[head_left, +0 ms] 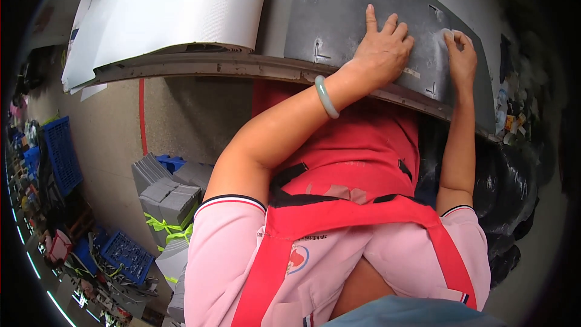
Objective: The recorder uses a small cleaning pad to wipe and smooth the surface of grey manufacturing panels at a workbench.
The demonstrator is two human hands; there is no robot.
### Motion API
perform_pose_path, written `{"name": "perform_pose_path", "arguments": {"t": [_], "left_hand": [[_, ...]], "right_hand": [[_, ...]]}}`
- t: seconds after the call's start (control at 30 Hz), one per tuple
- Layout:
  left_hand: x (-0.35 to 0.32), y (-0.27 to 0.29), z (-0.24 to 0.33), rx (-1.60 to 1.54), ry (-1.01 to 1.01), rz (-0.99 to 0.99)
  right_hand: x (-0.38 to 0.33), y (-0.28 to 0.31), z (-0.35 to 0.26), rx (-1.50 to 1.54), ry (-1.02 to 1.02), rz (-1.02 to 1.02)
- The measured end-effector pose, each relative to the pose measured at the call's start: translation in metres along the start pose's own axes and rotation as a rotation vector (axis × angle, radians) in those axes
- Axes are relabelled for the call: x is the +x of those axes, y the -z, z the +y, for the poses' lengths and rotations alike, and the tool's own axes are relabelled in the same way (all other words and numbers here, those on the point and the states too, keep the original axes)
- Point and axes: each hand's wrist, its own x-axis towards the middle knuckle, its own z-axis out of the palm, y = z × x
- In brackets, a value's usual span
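Note:
A dark grey sheet [348, 9] with white corner marks and pale smudges lies on the worktable. My left hand [386, 51] rests on it, fingers spread and holding nothing; a pale green bangle [327, 97] circles that wrist. Farther right, my right hand [463, 60] is closed in a pinch on a small white piece [447, 33], held against the sheet near a corner mark. Its exact kind is too small to tell, and the fingers partly cover it.
A large white sheet [175, 6] with a curled edge covers the table's left part. The table edge [212, 68] runs before me. Grey bundles tied with yellow-green strips [163, 200] stand low at the left, beyond them blue crates [62, 151]. Black bags [502, 188] are at the right.

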Motion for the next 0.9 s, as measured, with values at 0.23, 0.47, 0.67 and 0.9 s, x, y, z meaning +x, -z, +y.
{"name": "perform_pose_path", "arguments": {"t": [0.23,0.47,0.67,0.9], "left_hand": [[-0.008,0.004,0.008,-0.044,0.023,-0.019],[-0.013,0.017,-0.001,-0.1,-0.028,0.11],[-0.032,0.044,0.068,-0.502,-0.402,-0.012],[-0.034,0.034,0.007,-0.295,-0.151,-0.263]], "right_hand": [[0.0,0.006,0.052,0.743,-0.368,-0.089],[0.002,0.0,0.029,1.052,-0.351,-0.453],[0.005,0.004,0.041,1.406,-0.285,-0.325],[0.006,-0.029,0.052,1.594,-0.403,-0.129]]}}
